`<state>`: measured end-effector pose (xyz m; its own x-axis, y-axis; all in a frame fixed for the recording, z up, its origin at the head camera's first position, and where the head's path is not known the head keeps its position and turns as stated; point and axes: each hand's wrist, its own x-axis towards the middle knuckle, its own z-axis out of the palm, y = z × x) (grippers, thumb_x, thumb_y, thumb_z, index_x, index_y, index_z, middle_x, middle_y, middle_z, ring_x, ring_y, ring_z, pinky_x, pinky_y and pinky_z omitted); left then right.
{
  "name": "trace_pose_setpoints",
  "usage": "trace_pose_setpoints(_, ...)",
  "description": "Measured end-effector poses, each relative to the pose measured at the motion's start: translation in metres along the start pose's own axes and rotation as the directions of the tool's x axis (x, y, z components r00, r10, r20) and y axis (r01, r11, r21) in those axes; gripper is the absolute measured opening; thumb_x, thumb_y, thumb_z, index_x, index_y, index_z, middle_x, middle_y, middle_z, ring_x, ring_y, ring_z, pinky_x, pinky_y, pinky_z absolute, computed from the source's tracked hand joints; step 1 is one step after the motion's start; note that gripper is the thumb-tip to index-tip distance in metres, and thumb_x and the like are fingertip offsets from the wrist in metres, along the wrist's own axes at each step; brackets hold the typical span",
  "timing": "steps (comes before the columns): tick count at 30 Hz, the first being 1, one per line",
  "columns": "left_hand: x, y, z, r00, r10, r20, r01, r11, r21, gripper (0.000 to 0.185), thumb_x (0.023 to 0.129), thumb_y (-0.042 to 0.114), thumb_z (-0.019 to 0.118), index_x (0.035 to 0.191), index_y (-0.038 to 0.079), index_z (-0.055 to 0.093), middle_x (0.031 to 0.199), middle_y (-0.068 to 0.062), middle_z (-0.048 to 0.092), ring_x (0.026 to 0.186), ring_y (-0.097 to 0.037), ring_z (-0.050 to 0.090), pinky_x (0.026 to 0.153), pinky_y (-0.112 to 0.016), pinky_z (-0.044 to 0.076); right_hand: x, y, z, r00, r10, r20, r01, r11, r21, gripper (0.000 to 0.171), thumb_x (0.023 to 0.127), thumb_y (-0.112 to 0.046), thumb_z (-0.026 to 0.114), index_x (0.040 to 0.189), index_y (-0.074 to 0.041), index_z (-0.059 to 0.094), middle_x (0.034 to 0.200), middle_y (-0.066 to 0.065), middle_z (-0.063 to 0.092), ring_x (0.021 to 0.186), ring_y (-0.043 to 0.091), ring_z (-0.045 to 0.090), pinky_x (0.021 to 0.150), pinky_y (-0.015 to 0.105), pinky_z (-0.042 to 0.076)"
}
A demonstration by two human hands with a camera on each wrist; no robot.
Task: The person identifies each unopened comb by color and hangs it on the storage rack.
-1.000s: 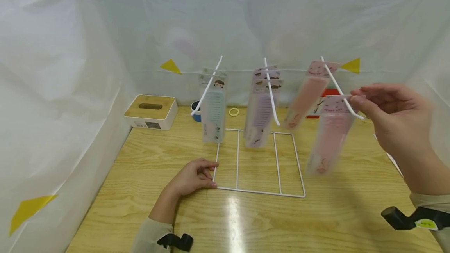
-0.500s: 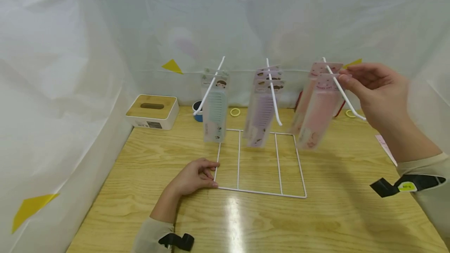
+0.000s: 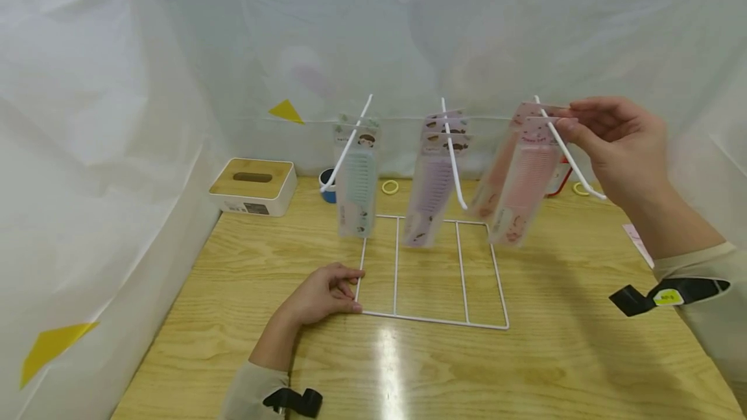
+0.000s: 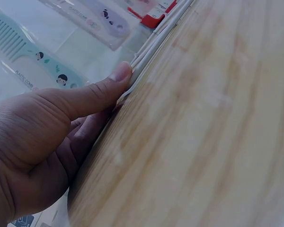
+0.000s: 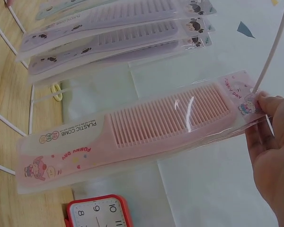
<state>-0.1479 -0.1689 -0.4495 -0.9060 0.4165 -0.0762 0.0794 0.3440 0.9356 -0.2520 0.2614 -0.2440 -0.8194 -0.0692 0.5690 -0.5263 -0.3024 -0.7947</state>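
Note:
In the head view, my right hand (image 3: 624, 148) pinches the top card of a packaged pink comb (image 3: 528, 180), which hangs on the right white prong (image 3: 574, 164). Another pink comb hangs close behind it. The right wrist view shows thumb and fingers at the card's corner beside the prong. My left hand (image 3: 318, 293) grips the near left corner of the white wire rack base (image 3: 420, 319), its thumb on the wire in the left wrist view. Packaged purple combs (image 3: 434, 186) hang on the middle prong, and green combs (image 3: 357, 177) on the left one.
A tissue box (image 3: 251, 186) with a wooden lid stands at the back left. Near it are a blue round object (image 3: 329, 190) and a yellow ring (image 3: 390, 186). A red-framed clock (image 5: 97, 213) is behind the pink combs. A pink card (image 3: 639, 245) lies at the right.
My right hand has slid the front pink comb back along the right prong, up and slightly left in the head view, close to the rear one. My left hand has stayed on the base.

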Motion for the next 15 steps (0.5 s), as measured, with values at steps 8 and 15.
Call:
trace_pose_setpoints(8, -0.001, 0.000, 0.001, 1.000, 0.000, -0.002, 0.000, 1.000, -0.007, 0.061, 0.078, 0.006, 0.085, 0.133, -0.003, 0.061, 0.116, -0.019, 0.059, 0.090, -0.016, 0.063, 0.080, -0.021, 0.060, -0.004, -0.001, -0.008, 0.998, -0.018, 0.058, 0.014, 0.998, 0.058, 0.032, 0.084, 0.029, 0.055, 0.115, 0.024, 0.057, 0.104, 0.021, 0.074, 0.097, 0.025, 0.073, 0.089, 0.031, 0.059)
trace_pose_setpoints(15, -0.001, 0.003, 0.000, 1.000, -0.001, 0.002, 0.001, 1.000, -0.014, 0.061, 0.078, 0.006, 0.085, 0.133, -0.004, 0.060, 0.116, -0.019, 0.058, 0.090, -0.016, 0.063, 0.080, -0.021, 0.060, -0.016, -0.007, -0.033, 0.998, 0.063, 0.014, -0.062, 0.996, -0.071, 0.036, 0.085, 0.024, 0.059, 0.121, 0.016, 0.060, 0.102, 0.011, 0.075, 0.091, 0.017, 0.073, 0.084, 0.022, 0.059)
